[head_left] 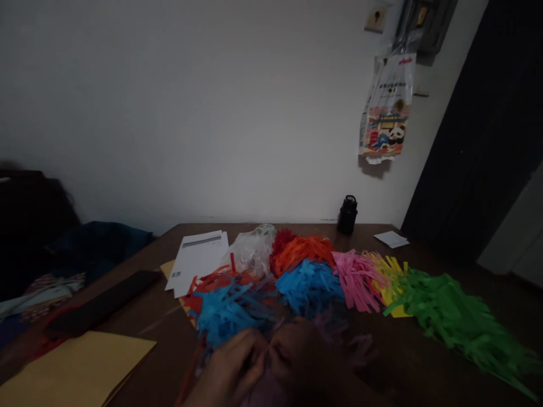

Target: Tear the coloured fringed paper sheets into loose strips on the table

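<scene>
At the bottom centre my left hand and my right hand meet, their fingertips pinched together. Both hold a piece of purple fringed paper, most of it hidden under the fingers and cut off by the lower edge. Loose purple strips stick out to the right of my hands. Just beyond my left hand lies a blue paper fringe on orange fringe. Another blue fringe rests straight ahead of my right hand.
Behind lie orange, pink, yellow and green fringes. A clear plastic bag, white papers, a black bottle, a long dark object and a yellow envelope share the brown table.
</scene>
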Demonstrator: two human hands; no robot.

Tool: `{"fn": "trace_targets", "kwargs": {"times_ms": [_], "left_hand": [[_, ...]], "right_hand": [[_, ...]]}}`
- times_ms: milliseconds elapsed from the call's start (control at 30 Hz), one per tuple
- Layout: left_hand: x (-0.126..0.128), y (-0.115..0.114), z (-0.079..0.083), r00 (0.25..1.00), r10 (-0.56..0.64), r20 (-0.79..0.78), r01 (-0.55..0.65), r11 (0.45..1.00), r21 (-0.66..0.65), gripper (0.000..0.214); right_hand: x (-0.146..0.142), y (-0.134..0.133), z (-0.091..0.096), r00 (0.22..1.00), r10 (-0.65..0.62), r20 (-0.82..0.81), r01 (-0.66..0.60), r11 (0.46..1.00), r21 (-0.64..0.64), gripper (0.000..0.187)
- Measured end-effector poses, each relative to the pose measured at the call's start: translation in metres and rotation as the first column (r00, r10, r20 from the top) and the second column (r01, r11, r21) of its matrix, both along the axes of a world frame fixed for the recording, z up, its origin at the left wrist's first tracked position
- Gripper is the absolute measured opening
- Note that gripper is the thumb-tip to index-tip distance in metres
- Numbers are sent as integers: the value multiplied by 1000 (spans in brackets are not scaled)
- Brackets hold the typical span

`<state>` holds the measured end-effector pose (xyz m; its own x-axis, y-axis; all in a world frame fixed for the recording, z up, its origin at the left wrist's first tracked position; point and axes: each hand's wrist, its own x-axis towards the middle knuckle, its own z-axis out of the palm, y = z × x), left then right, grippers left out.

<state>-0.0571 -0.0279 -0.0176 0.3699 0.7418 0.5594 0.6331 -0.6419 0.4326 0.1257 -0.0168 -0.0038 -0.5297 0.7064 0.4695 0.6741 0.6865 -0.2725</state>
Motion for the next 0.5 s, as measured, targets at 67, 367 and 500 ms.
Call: {"fn": "trace_targets", "kwargs": {"times_ms": [67,367,500], "left_hand": [[0,0,2,997,71,8,-71,997,18,14],[-32,22,40,948,314,59,-312,949,-42,12],[-80,39,76,846,533,-16,-531,838,-125,30]], "right_hand": [[-1,4,-3,999,-41,23,41,999,21,13],[23,27,-4,971,-55,-233,110,967,231,16],[41,21,14,905,-88,-415,187,961,202,29]]}}
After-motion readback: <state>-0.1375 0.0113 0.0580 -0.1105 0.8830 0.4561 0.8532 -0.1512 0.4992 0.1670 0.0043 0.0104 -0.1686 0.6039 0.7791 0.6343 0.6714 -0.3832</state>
